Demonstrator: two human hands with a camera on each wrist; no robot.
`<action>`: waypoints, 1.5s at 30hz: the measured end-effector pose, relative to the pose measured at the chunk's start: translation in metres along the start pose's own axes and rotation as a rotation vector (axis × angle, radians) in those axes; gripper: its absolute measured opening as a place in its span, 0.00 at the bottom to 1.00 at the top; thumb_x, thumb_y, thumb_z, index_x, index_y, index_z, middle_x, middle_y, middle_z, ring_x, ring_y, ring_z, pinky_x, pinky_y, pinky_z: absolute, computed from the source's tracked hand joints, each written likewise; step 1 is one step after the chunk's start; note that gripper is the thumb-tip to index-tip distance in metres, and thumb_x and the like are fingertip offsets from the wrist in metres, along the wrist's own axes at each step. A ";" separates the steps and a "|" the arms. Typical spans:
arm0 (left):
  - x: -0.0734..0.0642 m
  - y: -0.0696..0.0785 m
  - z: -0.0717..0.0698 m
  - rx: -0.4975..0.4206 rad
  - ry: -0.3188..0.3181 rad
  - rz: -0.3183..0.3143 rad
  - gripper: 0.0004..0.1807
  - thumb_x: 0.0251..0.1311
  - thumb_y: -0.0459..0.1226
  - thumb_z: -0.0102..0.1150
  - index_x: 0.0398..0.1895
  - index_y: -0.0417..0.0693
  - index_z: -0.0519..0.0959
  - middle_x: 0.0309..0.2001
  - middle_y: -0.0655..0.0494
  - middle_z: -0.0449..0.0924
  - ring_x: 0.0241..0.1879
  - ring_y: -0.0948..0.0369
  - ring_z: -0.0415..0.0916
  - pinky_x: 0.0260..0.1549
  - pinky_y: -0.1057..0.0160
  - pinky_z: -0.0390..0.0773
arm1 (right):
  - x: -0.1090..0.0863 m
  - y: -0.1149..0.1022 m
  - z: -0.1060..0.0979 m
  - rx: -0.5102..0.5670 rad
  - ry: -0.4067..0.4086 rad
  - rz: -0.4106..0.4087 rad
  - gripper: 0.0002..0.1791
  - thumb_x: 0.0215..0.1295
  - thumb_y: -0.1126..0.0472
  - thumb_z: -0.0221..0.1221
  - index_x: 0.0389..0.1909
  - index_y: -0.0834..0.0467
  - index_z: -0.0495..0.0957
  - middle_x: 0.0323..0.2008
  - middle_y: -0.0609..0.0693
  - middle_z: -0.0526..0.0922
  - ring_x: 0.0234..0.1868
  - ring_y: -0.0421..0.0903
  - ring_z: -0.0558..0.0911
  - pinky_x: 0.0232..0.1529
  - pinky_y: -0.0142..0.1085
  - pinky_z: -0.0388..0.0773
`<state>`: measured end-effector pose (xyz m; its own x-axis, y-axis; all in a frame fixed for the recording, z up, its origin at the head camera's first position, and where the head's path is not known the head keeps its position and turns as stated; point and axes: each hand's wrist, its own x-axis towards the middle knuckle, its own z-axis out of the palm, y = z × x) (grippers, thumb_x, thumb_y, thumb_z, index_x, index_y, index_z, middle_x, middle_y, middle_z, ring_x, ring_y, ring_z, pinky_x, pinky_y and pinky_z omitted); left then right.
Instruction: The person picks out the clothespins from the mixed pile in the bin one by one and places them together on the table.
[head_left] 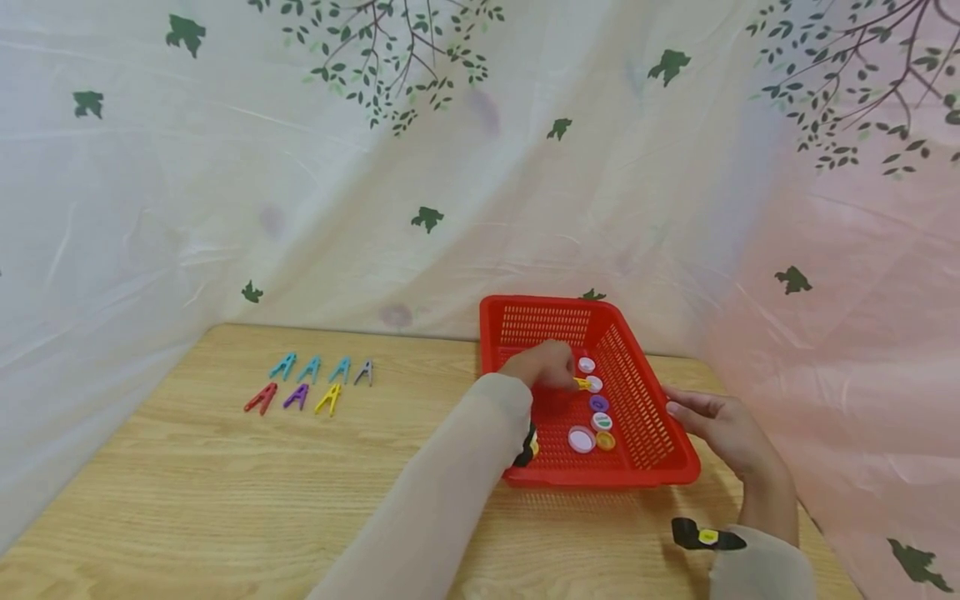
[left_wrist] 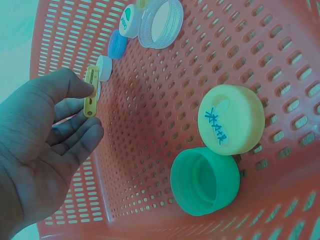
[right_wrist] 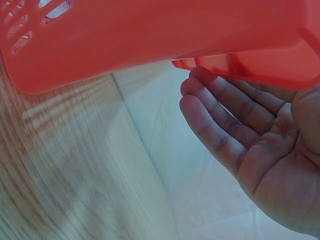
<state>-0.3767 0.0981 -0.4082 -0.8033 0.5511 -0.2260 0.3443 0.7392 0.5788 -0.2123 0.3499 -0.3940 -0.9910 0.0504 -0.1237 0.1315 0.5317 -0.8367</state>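
Observation:
Inside the red basket [head_left: 600, 477], my left hand [head_left: 542, 364] pinches a yellow clothespin [left_wrist: 91, 91] between thumb and fingers. The clothespin is close to a white bottle cap [head_left: 595, 384]. Past it run another white cap [head_left: 587, 365], a purple cap [head_left: 598, 403], a white cap with green print [head_left: 602, 422], a gold cap [head_left: 605, 440] and a clear lid [head_left: 581, 439]. The left wrist view also shows a yellow cap [left_wrist: 231, 120] touching a green cap [left_wrist: 205, 181]; my left arm hides them in the head view. My right hand [head_left: 723, 425] holds the basket's right rim, fingers beneath it.
On the left of the wooden table [head_left: 247, 500] several clothespins lie in two rows, among them a blue one [head_left: 283, 366], a grey one [head_left: 363, 372], a red one [head_left: 260, 398], a purple one [head_left: 296, 396] and a yellow one [head_left: 328, 399]. A leaf-print curtain [head_left: 345, 217] hangs behind.

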 end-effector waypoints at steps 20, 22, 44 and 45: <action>-0.012 0.030 -0.022 -0.019 0.069 0.074 0.10 0.60 0.44 0.74 0.36 0.55 0.80 0.34 0.60 0.82 0.34 0.61 0.80 0.32 0.66 0.82 | 0.002 0.002 0.000 0.006 -0.001 0.004 0.34 0.73 0.45 0.60 0.72 0.58 0.70 0.66 0.59 0.78 0.66 0.61 0.76 0.61 0.78 0.58; -0.014 0.034 -0.026 -0.007 0.077 0.093 0.10 0.61 0.44 0.73 0.35 0.54 0.79 0.34 0.60 0.81 0.34 0.62 0.79 0.32 0.67 0.81 | 0.002 0.002 0.000 0.008 -0.003 0.003 0.33 0.73 0.45 0.60 0.73 0.58 0.70 0.66 0.59 0.77 0.65 0.60 0.76 0.60 0.78 0.58; -0.042 0.050 -0.079 0.073 0.154 0.269 0.14 0.61 0.44 0.72 0.45 0.54 0.79 0.41 0.63 0.80 0.38 0.64 0.79 0.34 0.73 0.80 | 0.002 0.000 -0.001 -0.021 -0.004 -0.004 0.36 0.71 0.41 0.61 0.73 0.57 0.71 0.66 0.60 0.77 0.67 0.62 0.74 0.60 0.77 0.58; -0.044 0.049 -0.081 0.069 0.152 0.280 0.14 0.61 0.44 0.72 0.45 0.54 0.80 0.41 0.63 0.80 0.38 0.63 0.79 0.34 0.73 0.80 | 0.002 0.001 0.000 -0.019 -0.005 0.005 0.36 0.72 0.41 0.60 0.73 0.57 0.70 0.66 0.60 0.77 0.67 0.62 0.74 0.60 0.77 0.59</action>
<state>-0.3642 0.0788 -0.3071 -0.7343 0.6764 0.0576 0.5902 0.5942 0.5465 -0.2138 0.3508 -0.3945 -0.9903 0.0485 -0.1303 0.1355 0.5473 -0.8259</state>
